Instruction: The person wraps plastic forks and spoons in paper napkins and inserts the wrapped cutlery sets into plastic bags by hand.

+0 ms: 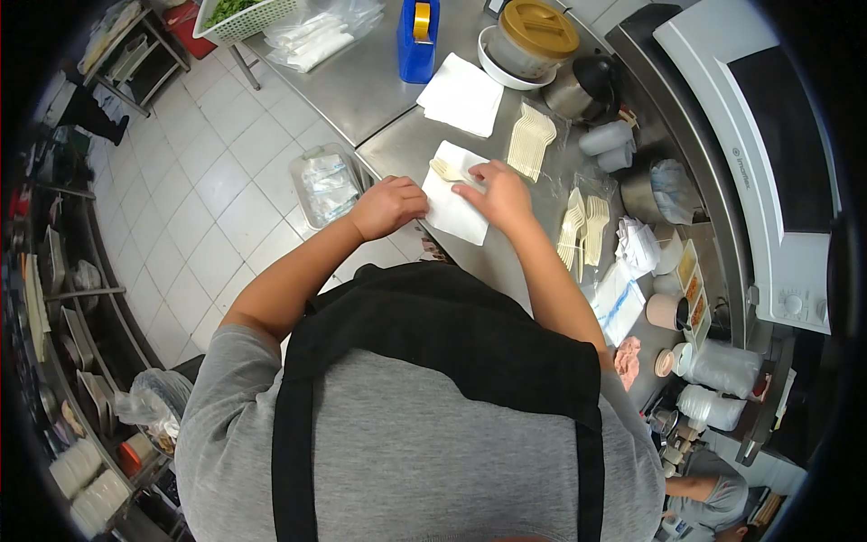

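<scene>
1. Gray T-shirt [406,461] and black apron [433,321] fill the 6 o'clock side, nearest the camera.
2. On the steel table [388,149], a white paper napkin [456,217] lies slanted at the near edge, probably for easy reach; one cream plastic fork [442,169] rests on it, toward its 11 o'clock.
3. Left hand [386,208] curls at the napkin's 9 o'clock edge, perhaps steadying it; whether its fingers pinch paper, I cannot tell.
4. Right hand [503,196] comes in from 3 o'clock, thumb and forefinger parted near the fork's handle, seemingly to control its position.
5. Around the napkin, stacked napkins [461,95] sit at 12 o'clock and nested forks [531,142] at 2, apparently kept handy.
</scene>
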`<act>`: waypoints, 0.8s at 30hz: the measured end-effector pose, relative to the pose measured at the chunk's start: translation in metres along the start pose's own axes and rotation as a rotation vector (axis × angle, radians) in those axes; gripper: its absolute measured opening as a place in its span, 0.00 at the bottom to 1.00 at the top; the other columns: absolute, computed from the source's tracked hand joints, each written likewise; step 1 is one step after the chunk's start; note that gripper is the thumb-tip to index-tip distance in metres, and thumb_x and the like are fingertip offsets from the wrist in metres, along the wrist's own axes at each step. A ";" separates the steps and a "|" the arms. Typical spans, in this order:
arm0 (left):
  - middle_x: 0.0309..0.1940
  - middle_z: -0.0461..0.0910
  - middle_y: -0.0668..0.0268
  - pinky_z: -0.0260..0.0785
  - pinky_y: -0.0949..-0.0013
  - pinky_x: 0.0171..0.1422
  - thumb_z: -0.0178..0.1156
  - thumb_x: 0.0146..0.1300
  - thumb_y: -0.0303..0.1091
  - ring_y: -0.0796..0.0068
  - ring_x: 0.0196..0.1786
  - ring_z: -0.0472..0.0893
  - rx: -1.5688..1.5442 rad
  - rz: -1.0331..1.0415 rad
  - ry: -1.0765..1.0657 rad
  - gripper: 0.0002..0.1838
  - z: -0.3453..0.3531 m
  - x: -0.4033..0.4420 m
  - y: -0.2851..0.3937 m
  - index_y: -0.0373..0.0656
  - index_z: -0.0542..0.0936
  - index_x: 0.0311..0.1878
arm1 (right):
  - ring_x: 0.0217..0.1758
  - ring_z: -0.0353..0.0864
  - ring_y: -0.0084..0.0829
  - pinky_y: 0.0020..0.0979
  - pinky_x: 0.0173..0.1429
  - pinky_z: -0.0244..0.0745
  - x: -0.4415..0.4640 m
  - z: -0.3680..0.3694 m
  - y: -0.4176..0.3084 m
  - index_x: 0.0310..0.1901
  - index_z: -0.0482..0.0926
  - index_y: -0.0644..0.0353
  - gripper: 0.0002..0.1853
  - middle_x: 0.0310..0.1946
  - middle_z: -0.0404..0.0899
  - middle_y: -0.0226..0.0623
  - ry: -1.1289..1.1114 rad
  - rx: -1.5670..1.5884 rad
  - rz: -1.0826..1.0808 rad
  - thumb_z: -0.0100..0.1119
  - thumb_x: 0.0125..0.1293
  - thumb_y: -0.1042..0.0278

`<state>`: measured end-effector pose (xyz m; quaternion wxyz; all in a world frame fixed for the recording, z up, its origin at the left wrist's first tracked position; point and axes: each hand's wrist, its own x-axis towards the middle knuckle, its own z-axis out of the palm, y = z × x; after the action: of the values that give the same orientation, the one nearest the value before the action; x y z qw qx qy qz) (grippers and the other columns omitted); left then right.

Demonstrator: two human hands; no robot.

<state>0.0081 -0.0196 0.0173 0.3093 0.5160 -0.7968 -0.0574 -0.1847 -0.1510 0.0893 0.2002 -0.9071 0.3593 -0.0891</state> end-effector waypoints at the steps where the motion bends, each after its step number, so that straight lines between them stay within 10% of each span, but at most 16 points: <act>1: 0.37 0.80 0.68 0.68 0.62 0.50 0.62 0.58 0.32 0.64 0.46 0.77 -0.039 -0.057 0.021 0.05 0.000 0.003 0.002 0.46 0.80 0.37 | 0.41 0.80 0.43 0.38 0.47 0.75 -0.010 -0.009 -0.007 0.41 0.83 0.57 0.16 0.39 0.81 0.42 0.005 0.059 -0.010 0.69 0.53 0.58; 11: 0.37 0.80 0.61 0.66 0.58 0.50 0.61 0.59 0.36 0.57 0.45 0.75 -0.080 -0.437 0.237 0.10 0.001 0.055 -0.013 0.41 0.78 0.41 | 0.46 0.79 0.43 0.41 0.49 0.74 -0.002 -0.004 0.028 0.37 0.82 0.57 0.10 0.37 0.82 0.40 0.151 0.021 0.033 0.65 0.56 0.64; 24: 0.47 0.76 0.65 0.63 0.54 0.56 0.65 0.55 0.37 0.62 0.56 0.72 0.209 -0.465 -0.177 0.11 0.017 0.113 -0.027 0.48 0.79 0.41 | 0.58 0.70 0.39 0.41 0.59 0.68 0.017 0.031 0.045 0.51 0.77 0.52 0.19 0.50 0.75 0.36 0.237 -0.101 0.088 0.62 0.55 0.68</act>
<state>-0.0114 -0.1333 0.0416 0.1618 0.7073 -0.6823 -0.0894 -0.1900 -0.1832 0.0420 0.1143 -0.8824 0.4241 -0.1685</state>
